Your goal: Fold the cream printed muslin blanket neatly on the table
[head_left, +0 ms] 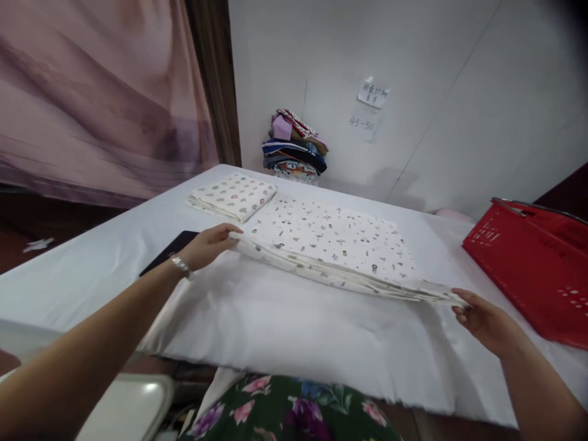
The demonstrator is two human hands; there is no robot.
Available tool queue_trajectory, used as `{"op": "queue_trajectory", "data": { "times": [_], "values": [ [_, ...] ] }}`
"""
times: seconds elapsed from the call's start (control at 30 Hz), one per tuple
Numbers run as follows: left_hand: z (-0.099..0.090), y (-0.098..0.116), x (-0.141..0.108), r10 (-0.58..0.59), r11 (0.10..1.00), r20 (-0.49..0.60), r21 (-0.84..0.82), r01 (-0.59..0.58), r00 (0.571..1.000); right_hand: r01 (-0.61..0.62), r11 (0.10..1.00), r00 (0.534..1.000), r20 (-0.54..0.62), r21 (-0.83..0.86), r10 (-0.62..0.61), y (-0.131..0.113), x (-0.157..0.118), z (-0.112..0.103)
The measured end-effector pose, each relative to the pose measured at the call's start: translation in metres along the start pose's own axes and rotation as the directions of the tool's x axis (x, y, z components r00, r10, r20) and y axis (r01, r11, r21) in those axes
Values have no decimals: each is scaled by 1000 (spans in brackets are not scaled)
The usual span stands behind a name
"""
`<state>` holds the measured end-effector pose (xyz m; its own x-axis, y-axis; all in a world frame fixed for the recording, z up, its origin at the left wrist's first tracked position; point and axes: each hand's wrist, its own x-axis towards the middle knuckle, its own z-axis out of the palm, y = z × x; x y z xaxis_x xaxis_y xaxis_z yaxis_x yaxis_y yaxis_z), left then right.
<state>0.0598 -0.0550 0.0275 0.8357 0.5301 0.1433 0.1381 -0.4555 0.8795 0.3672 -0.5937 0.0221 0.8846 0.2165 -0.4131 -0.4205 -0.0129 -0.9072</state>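
A white cloth with small printed figures (331, 236) lies in folded layers on the white-covered table, its near edge lifted toward me. My left hand (209, 245) pinches the near left corner between thumb and fingers. At the near right corner, my right hand (482, 318) grips the same layered edge. Between the two hands the edge sags slightly, and several layers show along it. Just behind my left hand, a second folded cloth with grey heart shapes (234, 195) lies flat.
A red plastic basket (533, 263) stands at the right. A stack of folded fabrics (294, 147) rises by the wall at the back. A dark flat object (168, 252) lies partly behind my left forearm. A white stool (126, 407) is below the table at left.
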Motion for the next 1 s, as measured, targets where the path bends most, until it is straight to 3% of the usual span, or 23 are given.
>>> {"op": "queue_trajectory", "data": {
  "times": [0.1, 0.17, 0.33, 0.43, 0.57, 0.67, 0.87, 1.0],
  "values": [
    [-6, -18, -33, -2, 988, 155, 155, -22, 988, -48, 990, 998, 23, -129, 51, 23, -15, -13],
    [-1, -31, -52, -17, 979, 195, 204, -24, 981, -53, 973, 998, 12, -224, 57, 37, -21, -14],
    [21, -48, -75, 82, 959, 56, 267, -94, 995, -19, 907, 997, -80, -421, -17, 54, -28, -4],
    [26, -45, -80, 163, 905, 74, 387, -179, 984, 27, 864, 992, -90, -503, -84, 55, -28, 0],
    [39, -32, -86, 308, 762, 115, 565, -317, 945, 92, 815, 983, -77, -572, -165, 60, -27, -1],
    [66, -15, -85, 365, 674, 199, 617, -405, 910, 128, 842, 974, -95, -524, -206, 63, -26, -1],
    [137, 24, -61, 437, 616, 457, 475, -628, 775, 156, 978, 985, -48, -137, -164, 61, -16, 0],
    [161, 31, -43, 398, 582, 535, 480, -656, 745, 136, 988, 988, -68, -70, -140, 61, -12, 4]
  ]
}}
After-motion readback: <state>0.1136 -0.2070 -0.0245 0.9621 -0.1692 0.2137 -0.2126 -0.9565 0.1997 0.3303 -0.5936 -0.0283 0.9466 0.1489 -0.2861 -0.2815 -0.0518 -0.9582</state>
